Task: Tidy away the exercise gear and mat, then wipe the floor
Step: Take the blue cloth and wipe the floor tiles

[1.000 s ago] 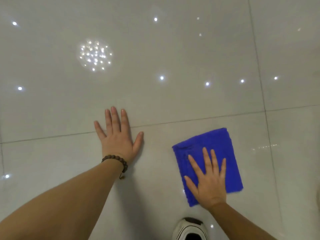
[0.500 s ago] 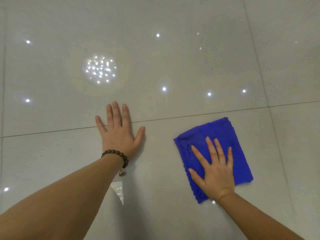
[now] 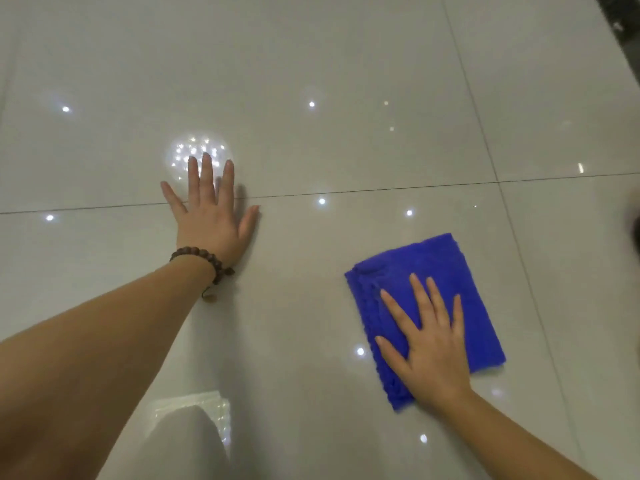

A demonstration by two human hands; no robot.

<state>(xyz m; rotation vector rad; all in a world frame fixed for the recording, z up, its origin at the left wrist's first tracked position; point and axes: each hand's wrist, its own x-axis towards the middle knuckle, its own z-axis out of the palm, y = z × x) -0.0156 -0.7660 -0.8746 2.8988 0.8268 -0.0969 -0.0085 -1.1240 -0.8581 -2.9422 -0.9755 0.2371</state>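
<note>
Head view. Blue cloth point(image 3: 446, 271) lies flat on the tiled floor point(image 3: 311, 46), lower right, folded to a rough rectangle; surface soft and napped, near-left edge bunched into small ridges. Right hand point(image 3: 431, 355) pressed palm-down on the cloth's near half, fingers spread and extended, not clenched, gripping nothing. Left hand point(image 3: 213, 216) flat on bare tile well to the left of the cloth, fingers splayed, released; its fingers cross a grout line point(image 3: 381, 190). Dark beaded bracelet point(image 3: 199, 256) on the left wrist. Tiles glossy, pale grey, mirroring ceiling light spots.
</note>
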